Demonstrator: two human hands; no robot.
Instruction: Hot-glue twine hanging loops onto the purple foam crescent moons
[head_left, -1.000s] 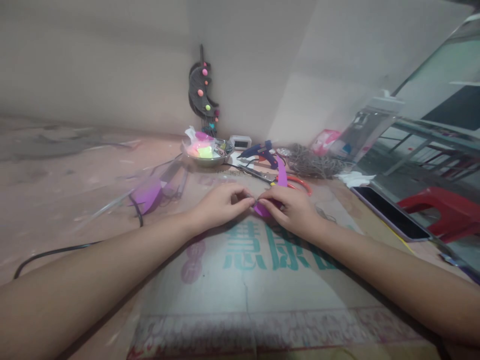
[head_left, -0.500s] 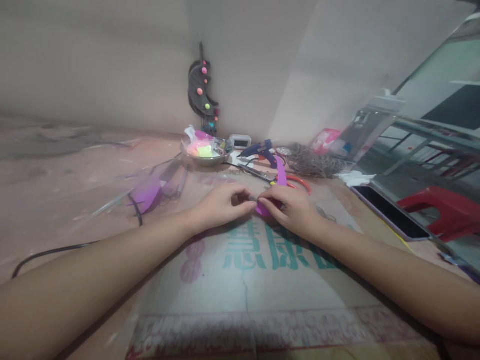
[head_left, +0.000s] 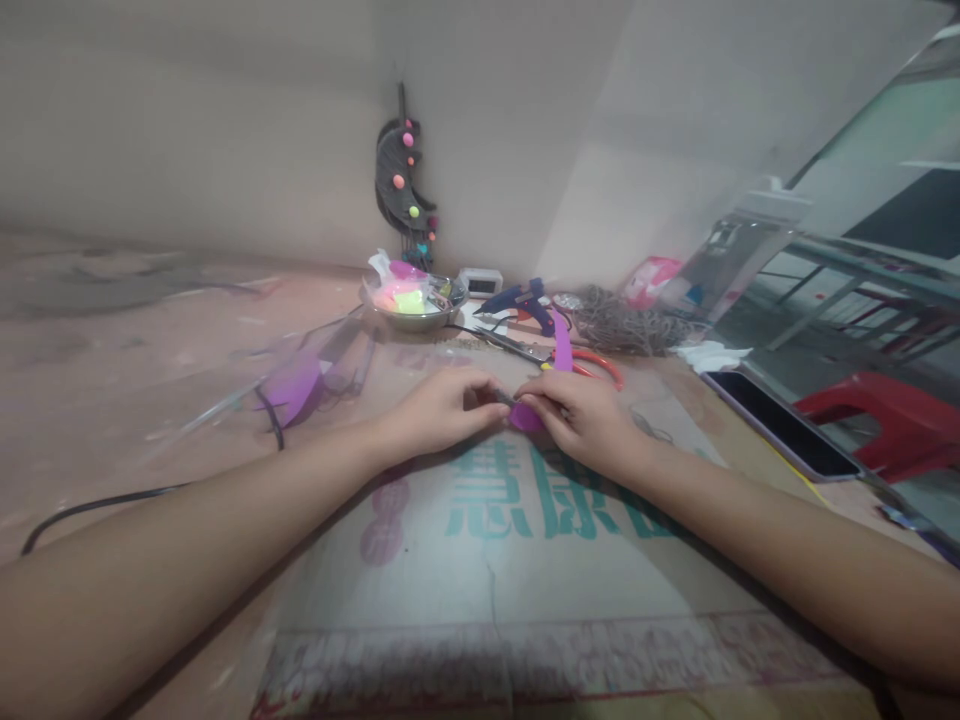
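My left hand [head_left: 452, 407] is closed in a pinch, thumb against fingers, on the end of a small grey piece [head_left: 506, 398] too small to name surely. Close beside it, my right hand [head_left: 581, 412] pinches a purple strip [head_left: 525, 417], whose curled part shows between the two hands. A purple length [head_left: 562, 342] rises behind the right fingers; whether it is the same strip is hidden. Both hands are above a pale printed sheet [head_left: 420, 600]. Red-handled scissors [head_left: 600, 365] lie just beyond the right hand.
A metal bowl [head_left: 418, 321] of colourful bits and a blue glue gun [head_left: 517, 300] stand behind the hands. Grey yarn [head_left: 630, 325] is heaped at the back right, a phone [head_left: 784, 425] at right. Purple material [head_left: 296, 392] and a black cable [head_left: 105, 500] lie left.
The fingers have shifted only slightly, and a little more of the curled purple strip shows between the hands. Both arms stay in nearly the same place.
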